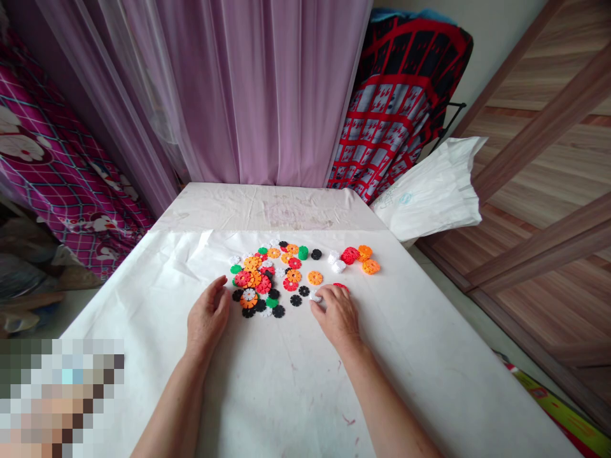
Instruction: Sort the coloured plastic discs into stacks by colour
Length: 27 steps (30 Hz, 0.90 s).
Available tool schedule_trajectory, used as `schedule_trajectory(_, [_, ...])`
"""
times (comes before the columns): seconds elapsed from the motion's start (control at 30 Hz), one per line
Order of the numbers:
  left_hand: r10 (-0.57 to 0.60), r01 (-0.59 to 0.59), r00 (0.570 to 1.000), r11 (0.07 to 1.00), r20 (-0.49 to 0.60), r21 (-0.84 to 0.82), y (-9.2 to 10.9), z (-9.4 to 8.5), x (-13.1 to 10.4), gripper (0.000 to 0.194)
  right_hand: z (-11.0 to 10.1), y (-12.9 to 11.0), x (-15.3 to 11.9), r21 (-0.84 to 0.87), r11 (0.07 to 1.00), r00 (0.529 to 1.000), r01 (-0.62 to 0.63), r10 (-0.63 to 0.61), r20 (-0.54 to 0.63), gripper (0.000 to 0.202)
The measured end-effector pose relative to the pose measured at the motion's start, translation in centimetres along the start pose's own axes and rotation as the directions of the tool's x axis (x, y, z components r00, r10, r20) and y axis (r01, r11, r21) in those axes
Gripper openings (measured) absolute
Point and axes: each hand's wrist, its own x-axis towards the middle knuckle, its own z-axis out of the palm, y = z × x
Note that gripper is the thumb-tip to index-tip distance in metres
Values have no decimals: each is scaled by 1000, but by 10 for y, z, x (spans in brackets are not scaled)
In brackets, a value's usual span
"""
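A loose pile of notched plastic snowflake discs in orange, red, black, green and white lies on the table. Just left of it, my left hand rests on its side, fingers loosely bent, thumb apart, with nothing visible in it. To the pile's right, my right hand has its thumb and fingertips around a white disc. A red disc shows partly behind those fingers. Farther back on the right are small stacks of white discs, red discs and orange discs.
A white cloth covers the table. At its far right edge stands a white bag. Purple curtains hang behind, and a wooden cabinet is on the right. A blurred-out patch covers the lower left corner.
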Motion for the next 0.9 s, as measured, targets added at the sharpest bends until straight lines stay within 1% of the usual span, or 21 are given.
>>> schedule_trajectory(0.07, [-2,2,1000,1000,8,13,1,-1,0,43,-4,-12,0,32,999,999,34,-34,-5,6])
schedule_trajectory(0.13, [2,-2,1000,1000,5,10,1,-1,0,42,-4,-32,0,88,990,993,112,-115,28,12])
schedule_trajectory(0.17, [5,-5,1000,1000,-1,1,1,-1,0,41,-2,-44,-1,118,979,983,166,-174,58,14])
schedule_trajectory(0.23, [5,-6,1000,1000,-11,-23,1,0,-1,40,4,-68,-2,159,945,942,286,-308,134,15])
schedule_trajectory(0.3, [-3,2,1000,999,-16,-34,1,0,-1,40,12,-84,-3,157,929,913,335,-361,191,12])
schedule_trajectory(0.37, [9,-9,1000,1000,-5,-15,-1,0,-1,41,18,-89,-2,124,944,920,306,-327,218,8])
schedule_trajectory(0.43, [92,-93,995,995,28,37,-2,1,0,46,20,-83,1,76,968,942,240,-251,224,10])
schedule_trajectory(0.47, [161,-165,985,984,59,74,-3,2,0,49,20,-78,3,48,978,952,205,-211,221,11])
schedule_trajectory(0.53, [294,-313,946,937,135,154,-5,5,0,53,18,-68,6,-9,990,968,143,-138,210,12])
schedule_trajectory(0.57, [335,-365,927,911,169,194,-6,6,-1,53,17,-64,6,-28,992,972,122,-114,204,12])
schedule_trajectory(0.6, [353,-392,915,890,195,232,-6,7,-2,53,16,-61,7,-39,993,975,110,-100,199,12])
schedule_trajectory(0.63, [352,-400,912,877,209,265,-6,9,-3,53,15,-60,7,-41,994,976,104,-94,195,11])
schedule_trajectory(0.73, [324,-379,922,866,211,326,-5,10,-5,52,15,-62,7,-37,994,978,98,-90,188,12])
schedule_trajectory(0.9, [314,-374,924,864,219,337,-2,8,-5,42,22,-74,17,-79,996,978,32,-15,207,9])
